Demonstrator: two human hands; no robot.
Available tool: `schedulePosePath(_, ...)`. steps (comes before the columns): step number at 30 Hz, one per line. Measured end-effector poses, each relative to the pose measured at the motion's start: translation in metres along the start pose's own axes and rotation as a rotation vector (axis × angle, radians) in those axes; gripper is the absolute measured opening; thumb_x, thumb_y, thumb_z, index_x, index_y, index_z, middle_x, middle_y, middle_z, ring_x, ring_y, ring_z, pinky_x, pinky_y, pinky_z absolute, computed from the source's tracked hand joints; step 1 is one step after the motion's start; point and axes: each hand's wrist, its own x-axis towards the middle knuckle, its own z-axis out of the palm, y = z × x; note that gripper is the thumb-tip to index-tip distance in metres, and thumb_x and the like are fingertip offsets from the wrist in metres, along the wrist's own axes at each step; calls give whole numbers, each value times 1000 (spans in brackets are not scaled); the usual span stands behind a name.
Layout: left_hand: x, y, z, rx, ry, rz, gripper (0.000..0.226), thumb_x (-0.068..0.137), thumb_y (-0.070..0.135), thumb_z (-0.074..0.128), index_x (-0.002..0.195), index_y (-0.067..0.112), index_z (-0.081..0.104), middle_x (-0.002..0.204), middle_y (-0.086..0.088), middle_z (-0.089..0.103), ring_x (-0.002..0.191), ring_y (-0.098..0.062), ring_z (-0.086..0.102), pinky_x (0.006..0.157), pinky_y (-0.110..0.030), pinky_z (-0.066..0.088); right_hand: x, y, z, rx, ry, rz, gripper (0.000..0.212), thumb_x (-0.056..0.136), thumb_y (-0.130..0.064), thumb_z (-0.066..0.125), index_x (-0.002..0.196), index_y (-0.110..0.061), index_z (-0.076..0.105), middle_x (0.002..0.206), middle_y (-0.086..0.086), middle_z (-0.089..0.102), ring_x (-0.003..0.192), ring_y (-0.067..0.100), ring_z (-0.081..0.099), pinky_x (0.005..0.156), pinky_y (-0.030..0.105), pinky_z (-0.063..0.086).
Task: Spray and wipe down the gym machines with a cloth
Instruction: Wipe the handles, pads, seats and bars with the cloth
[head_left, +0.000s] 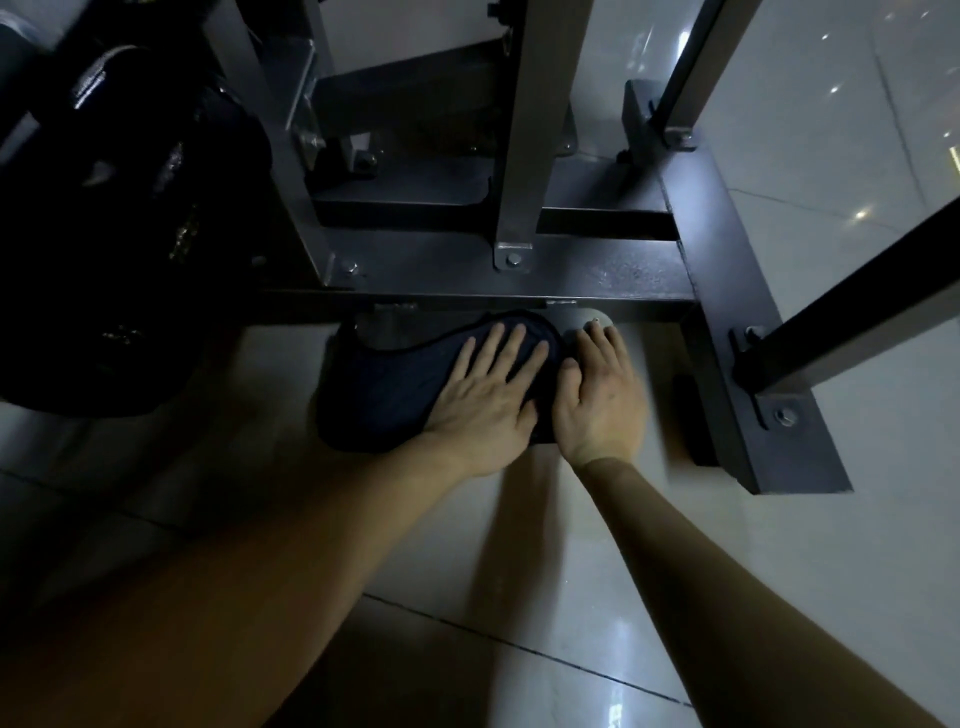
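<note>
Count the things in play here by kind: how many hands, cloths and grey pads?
hands: 2, the left hand and the right hand
dark cloth: 1
grey pad: 1
total: 4

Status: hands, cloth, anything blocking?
Left hand flat, pressing dark cloth onto grey pad. Right hand open, resting on pad beside cloth. Steel crossbar close ahead.
</note>
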Motion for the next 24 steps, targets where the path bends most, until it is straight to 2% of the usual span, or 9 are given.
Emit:
schedulePosePath(2, -8, -8, -9, -87, -55, 81, 65, 107, 44, 29, 163, 31, -1, 171, 2, -11, 156, -16, -18, 127, -40, -11, 0, -1, -1, 3, -5, 1, 65, 96, -41, 26, 141, -8, 61, 155, 10, 50, 152, 23, 33, 122, 42, 32)
schedulePosePath(4, -26, -17, -17, -138, 21, 76, 64, 107, 44, 35, 164, 30, 9, 172, 3, -3, 157, -14, -10, 127, -37, -7, 0, -1, -3, -1, -36, 5, 68, 96, -45, 25, 141, -10, 61, 157, 9, 48, 153, 22, 31, 123, 41, 30)
schedulePosePath(8, -77, -41, -26, -87, 236, -269, 64, 100, 41, 51, 158, 20, 35, 169, -8, 21, 155, -27, 19, 127, -45, 15, 3, -11, -10, -124, -134, 31, 73, 94, -56, 25, 139, -10, 59, 157, 14, 45, 152, 28, 30, 122, 46, 27)
schedulePosePath(10, -91, -54, -26, -59, 119, -399, 69, 99, 50, 49, 160, 22, 29, 169, -10, 19, 155, -29, 17, 126, -47, 16, -4, -36, -8, -198, -122, -32, 72, 94, -54, 28, 141, -8, 56, 155, 20, 45, 147, 36, 36, 121, 51, 29)
schedulePosePath(12, -94, -61, -24, -70, 1, -411, 75, 100, 56, 43, 163, 24, 17, 170, -7, 13, 156, -27, 12, 127, -46, 13, -19, -66, 4, -173, -187, -226, 66, 98, -50, 34, 148, -9, 51, 160, 20, 39, 149, 38, 34, 121, 53, 29)
schedulePosePath(15, -96, -64, -22, -75, 6, -377, 77, 100, 54, 46, 163, 25, 14, 171, -6, 10, 157, -25, 9, 127, -44, 12, -40, -87, 24, -283, -487, -476, 63, 107, -50, 28, 163, -21, 24, 172, 11, 12, 159, 28, 6, 128, 49, 7)
schedulePosePath(17, -100, -65, -23, -66, 39, -379, 77, 98, 52, 51, 163, 25, 17, 170, -8, 13, 157, -26, 11, 127, -44, 13, -37, -76, 23, -347, -506, -469, 63, 108, -52, 22, 164, -25, 16, 173, 6, 7, 159, 25, 0, 129, 46, -1)
schedulePosePath(20, -106, -67, -23, -21, 59, -395, 79, 96, 52, 53, 162, 24, 20, 170, -10, 14, 156, -28, 14, 126, -45, 16, -27, -55, 11, -394, -493, -426, 66, 106, -58, 20, 164, -28, 14, 173, 3, 5, 159, 24, 0, 128, 46, -2)
schedulePosePath(24, -112, -67, -29, -3, -40, -408, 80, 97, 54, 48, 162, 22, 17, 170, -10, 13, 157, -26, 9, 126, -45, 12, -3, -34, 4, -452, -487, -287, 75, 101, -66, 11, 165, -27, 7, 173, 4, 0, 159, 25, -3, 128, 47, -2)
